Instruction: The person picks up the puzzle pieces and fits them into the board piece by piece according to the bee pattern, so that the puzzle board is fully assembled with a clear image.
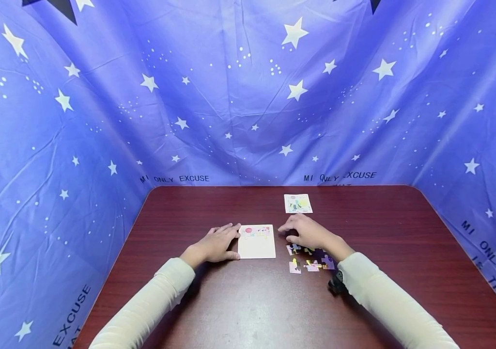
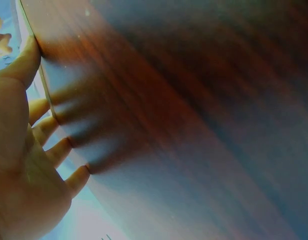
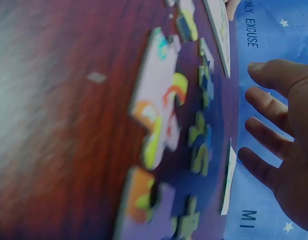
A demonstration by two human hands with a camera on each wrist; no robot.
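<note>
On the dark wooden table [image 1: 239,310] lies a white puzzle board [image 1: 256,242] with a few coloured pieces along its top edge. My left hand [image 1: 229,241] lies flat beside it, fingers straight and touching its left edge; the left wrist view shows those fingers [image 2: 54,150] spread against the table [image 2: 194,125]. My right hand [image 1: 293,231] hovers over several loose puzzle pieces [image 1: 311,264] just right of the board. In the right wrist view its fingers [image 3: 271,132] are spread and hold nothing, with the pieces [image 3: 159,110] lying below them.
A small picture card [image 1: 298,203] lies farther back, beyond my right hand, and shows edge-on as the card [image 3: 229,180] in the right wrist view. A blue star-printed cloth [image 1: 248,97] walls in the table on three sides. A black wrist camera [image 1: 336,283] sits under my right sleeve.
</note>
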